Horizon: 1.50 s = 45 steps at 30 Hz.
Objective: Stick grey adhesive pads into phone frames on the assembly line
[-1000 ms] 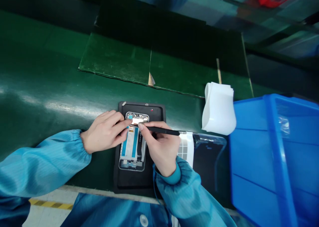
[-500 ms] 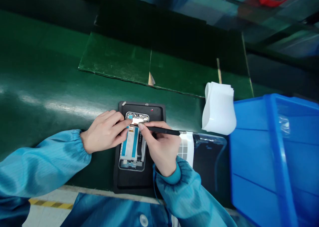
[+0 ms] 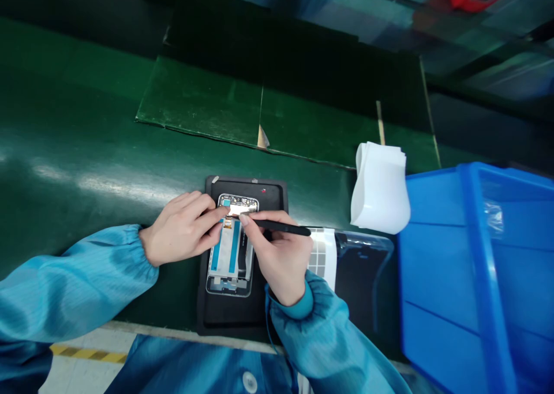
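An opened smartphone (image 3: 225,250) lies on a black tray-like mat (image 3: 236,319), its inner parts, blue strips and metal plates uncovered. My left hand (image 3: 186,226) holds the phone by its upper left side, index fingertip pressed on the inside near the circuit board and the other fingers curled. Pinched between thumb and fingers of my right hand (image 3: 283,255) are slim black tweezers (image 3: 281,227). Their thin tip points left and reaches the middle of the phone's upper part, close to my left index finger. What lies right under the tip is too small to make out.
Right of the mat lie a white sheet with grey squares (image 3: 319,255) and a dark panel in clear film (image 3: 359,278). Folded white sheets (image 3: 381,189) stand behind them. A large blue bin (image 3: 441,267) fills the right side. Green boards (image 3: 208,102) lie at the back.
My right hand and the rear end of the tweezers have shifted very slightly left. My left hand and the phone have stayed in place.
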### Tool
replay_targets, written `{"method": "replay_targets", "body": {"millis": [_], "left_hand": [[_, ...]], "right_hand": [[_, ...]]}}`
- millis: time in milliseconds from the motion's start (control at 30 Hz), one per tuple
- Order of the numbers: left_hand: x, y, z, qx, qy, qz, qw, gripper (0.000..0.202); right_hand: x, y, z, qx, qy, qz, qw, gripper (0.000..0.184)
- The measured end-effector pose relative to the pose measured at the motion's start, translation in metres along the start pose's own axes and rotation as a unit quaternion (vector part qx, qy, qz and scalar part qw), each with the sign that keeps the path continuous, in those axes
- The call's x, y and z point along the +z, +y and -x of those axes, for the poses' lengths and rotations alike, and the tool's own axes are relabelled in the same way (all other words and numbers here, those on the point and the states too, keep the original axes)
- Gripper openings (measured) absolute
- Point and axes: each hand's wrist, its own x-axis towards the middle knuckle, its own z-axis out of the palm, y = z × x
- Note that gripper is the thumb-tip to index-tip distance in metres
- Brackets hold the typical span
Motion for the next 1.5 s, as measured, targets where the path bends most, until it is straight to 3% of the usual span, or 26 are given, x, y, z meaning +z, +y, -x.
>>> {"method": "replay_targets", "body": {"millis": [367, 533, 667, 767, 833, 900, 967, 1033, 1100, 1200, 1367, 1500], "left_hand": [[-0.003, 0.001, -0.001, 0.027, 0.007, -0.020, 0.999, 0.022], [-0.009, 0.005, -0.002, 0.051, -0.031, -0.062, 0.996, 0.023], [-0.017, 0.015, -0.003, 0.082, -0.082, -0.140, 0.983, 0.029], [-0.019, 0.018, -0.001, 0.092, -0.103, -0.167, 0.976, 0.033], [-0.019, 0.015, 0.002, 0.058, -0.074, -0.130, 0.987, 0.033], [-0.020, 0.010, 0.004, -0.016, -0.006, -0.067, 0.998, 0.030], [-0.023, 0.006, 0.004, -0.099, 0.066, -0.022, 0.993, 0.026], [-0.028, 0.007, -0.001, -0.142, 0.085, -0.011, 0.986, 0.022], [-0.029, 0.015, -0.014, -0.124, 0.038, -0.011, 0.991, 0.019], [-0.020, 0.042, -0.042, -0.020, -0.070, -0.009, 0.997, 0.020], [0.019, 0.094, -0.088, 0.133, -0.173, -0.019, 0.976, 0.021], [0.048, 0.105, -0.100, 0.157, -0.214, -0.047, 0.963, 0.028]], "right_hand": [[0.001, 0.000, -0.001, -0.007, -0.007, 0.004, 1.000, 0.007], [0.000, -0.005, -0.002, 0.005, 0.007, -0.003, 1.000, 0.007], [-0.013, -0.018, -0.004, 0.011, 0.061, -0.019, 0.998, 0.009], [-0.036, -0.025, -0.002, 0.000, 0.107, -0.011, 0.994, 0.012], [-0.055, -0.023, 0.003, 0.005, 0.141, -0.010, 0.990, 0.014], [-0.077, -0.015, 0.011, 0.024, 0.175, -0.016, 0.984, 0.017], [-0.098, 0.000, 0.019, 0.042, 0.208, -0.031, 0.977, 0.020], [-0.116, 0.018, 0.026, 0.054, 0.231, -0.049, 0.970, 0.023], [-0.130, 0.035, 0.031, 0.062, 0.212, -0.062, 0.973, 0.027], [-0.144, 0.051, 0.033, 0.050, 0.159, -0.056, 0.984, 0.024], [-0.151, 0.058, 0.029, 0.013, 0.104, -0.003, 0.994, 0.013], [-0.157, 0.066, 0.033, 0.006, 0.059, 0.007, 0.998, 0.011]]}}
